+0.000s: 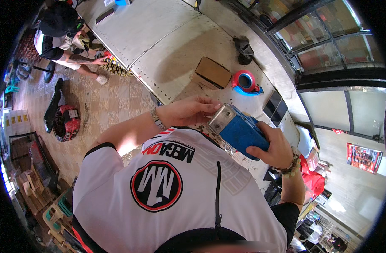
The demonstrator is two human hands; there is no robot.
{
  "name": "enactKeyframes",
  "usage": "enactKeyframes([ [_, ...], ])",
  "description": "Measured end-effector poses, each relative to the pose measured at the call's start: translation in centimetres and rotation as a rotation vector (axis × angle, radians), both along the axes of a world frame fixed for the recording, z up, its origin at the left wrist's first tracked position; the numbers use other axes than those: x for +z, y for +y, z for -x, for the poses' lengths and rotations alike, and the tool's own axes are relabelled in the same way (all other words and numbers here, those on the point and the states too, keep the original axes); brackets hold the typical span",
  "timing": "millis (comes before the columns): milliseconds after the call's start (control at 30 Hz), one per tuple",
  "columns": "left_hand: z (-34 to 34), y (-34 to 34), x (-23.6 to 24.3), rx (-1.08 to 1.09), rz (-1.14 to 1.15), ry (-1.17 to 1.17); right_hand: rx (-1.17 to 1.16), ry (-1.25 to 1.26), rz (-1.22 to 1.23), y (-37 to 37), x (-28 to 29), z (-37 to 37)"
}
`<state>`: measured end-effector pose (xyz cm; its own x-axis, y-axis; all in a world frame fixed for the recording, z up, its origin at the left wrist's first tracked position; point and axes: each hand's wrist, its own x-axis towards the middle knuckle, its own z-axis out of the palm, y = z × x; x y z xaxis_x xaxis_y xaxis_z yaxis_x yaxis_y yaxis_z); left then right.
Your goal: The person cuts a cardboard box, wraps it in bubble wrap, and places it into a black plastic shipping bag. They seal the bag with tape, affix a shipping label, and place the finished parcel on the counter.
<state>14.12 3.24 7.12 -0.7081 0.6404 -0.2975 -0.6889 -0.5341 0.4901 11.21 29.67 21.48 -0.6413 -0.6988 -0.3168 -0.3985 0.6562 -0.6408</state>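
My right hand (272, 144) grips a blue, box-shaped device (246, 137) with a silver metal end (222, 116) that has a toothed edge, held tilted above my lap at the bench edge. The fingertips of my left hand (193, 109) are pinched at that metal end; what is between them is too small to make out. Just beyond lie an open cardboard box (212, 71), a red-and-blue ring-shaped item (255, 85) and a dark flat phone-like slab (275, 107).
The metal-topped bench (167, 50) holds a dark crumpled item (244, 49). Another person (58, 46) works at the far left beside a striped bundle (117, 67). A black-and-red padded item (66, 122) is on the tiled floor (108, 101); framed glass panels (323, 109) line the right.
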Motion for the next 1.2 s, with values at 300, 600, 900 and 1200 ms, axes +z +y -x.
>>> enactKeyframes([
  [300,8.7,-11.5,-2.5,0.468,0.574,0.256,-0.217,-0.279,0.136,2.5,-2.3,6.3],
  [600,11.3,-5.6,-13.9,0.529,1.082,0.274,-0.247,-0.409,0.001,1.6,-8.8,12.4],
  [900,12.5,-4.6,-9.0,0.713,1.433,1.051,-0.195,-0.444,-0.024,1.7,-9.9,12.9],
  [1200,12.9,-0.3,-3.3,-0.061,1.644,1.705,-0.293,-0.507,-0.064,6.1,-8.0,10.6],
])
